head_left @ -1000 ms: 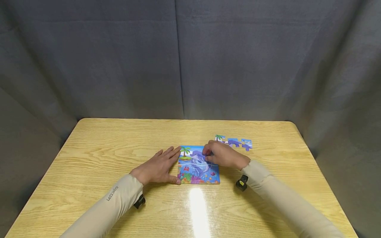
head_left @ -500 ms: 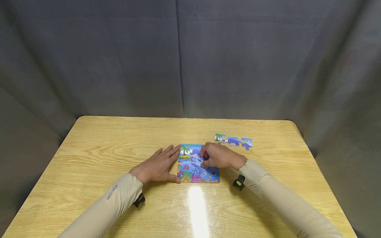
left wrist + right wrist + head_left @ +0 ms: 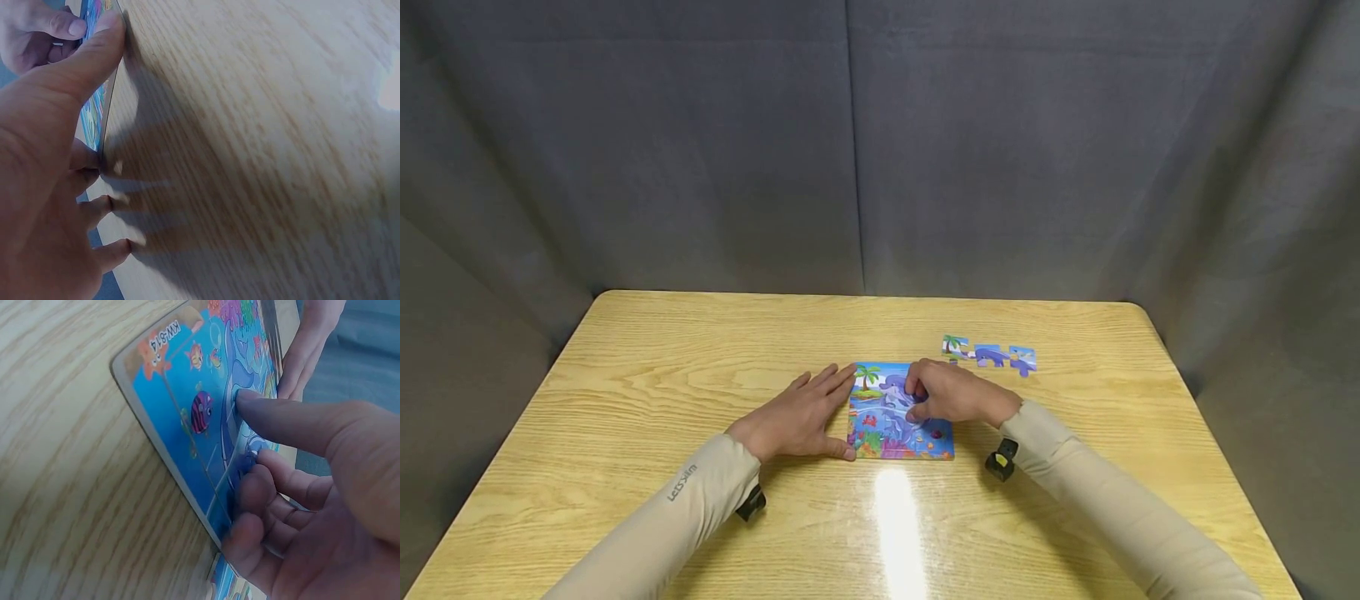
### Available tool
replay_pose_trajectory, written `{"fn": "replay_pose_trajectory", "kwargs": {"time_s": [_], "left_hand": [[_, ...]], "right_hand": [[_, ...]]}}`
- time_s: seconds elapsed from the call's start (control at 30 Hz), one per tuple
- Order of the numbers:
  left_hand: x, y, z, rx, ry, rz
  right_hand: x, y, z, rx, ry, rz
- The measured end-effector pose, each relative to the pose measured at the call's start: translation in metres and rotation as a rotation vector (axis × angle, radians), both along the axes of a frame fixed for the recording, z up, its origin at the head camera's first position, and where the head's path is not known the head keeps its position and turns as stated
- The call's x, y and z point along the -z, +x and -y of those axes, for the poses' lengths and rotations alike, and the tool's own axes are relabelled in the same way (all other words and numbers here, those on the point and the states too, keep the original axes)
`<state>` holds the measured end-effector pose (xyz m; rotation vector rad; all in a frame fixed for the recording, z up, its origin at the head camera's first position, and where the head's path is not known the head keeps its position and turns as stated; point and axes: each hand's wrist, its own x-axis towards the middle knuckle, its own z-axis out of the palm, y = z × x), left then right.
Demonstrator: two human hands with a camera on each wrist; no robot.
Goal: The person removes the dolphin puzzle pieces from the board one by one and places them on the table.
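Observation:
A square jigsaw puzzle [image 3: 872, 433] with a dolphin and sea picture lies on the table. My left hand [image 3: 793, 418] steadies its left side, fingers spread and nearly straight. In the left wrist view the thumb [image 3: 94, 56] presses the puzzle's edge while other fingertips touch the table. Over the puzzle's upper right part, my right hand [image 3: 951, 392] has curled fingers. In the right wrist view its thumb [image 3: 281, 419] and bent fingers [image 3: 253, 490] pinch at a puzzle piece on the dolphin; the fingers hide part of that piece.
Three loose puzzle pieces lie in a row behind the right hand: a palm tree piece [image 3: 953, 345], a dolphin head piece [image 3: 989, 356] and a tail piece [image 3: 1022, 359]. The wooden table [image 3: 700, 342] ends at a grey curtain [image 3: 737, 167].
My right hand has shifted slightly left and down over the puzzle, then stays nearly still. The left hand keeps its place at the puzzle's left edge.

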<state>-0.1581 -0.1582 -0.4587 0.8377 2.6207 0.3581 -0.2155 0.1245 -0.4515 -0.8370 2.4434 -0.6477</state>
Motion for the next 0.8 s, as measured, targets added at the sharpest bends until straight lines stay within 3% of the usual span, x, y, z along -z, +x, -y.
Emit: {"fn": "replay_pose_trajectory", "kwargs": {"time_s": [0.47, 0.8], "left_hand": [[0.0003, 0.0002, -0.0007, -0.002, -0.001, -0.004], [0.0007, 0.0001, -0.0005, 0.001, 0.000, -0.010]], "right_hand": [[0.0029, 0.0012, -0.0039, 0.023, -0.062, 0.010], [0.0015, 0.0014, -0.0087, 0.035, -0.205, 0.048]]}}
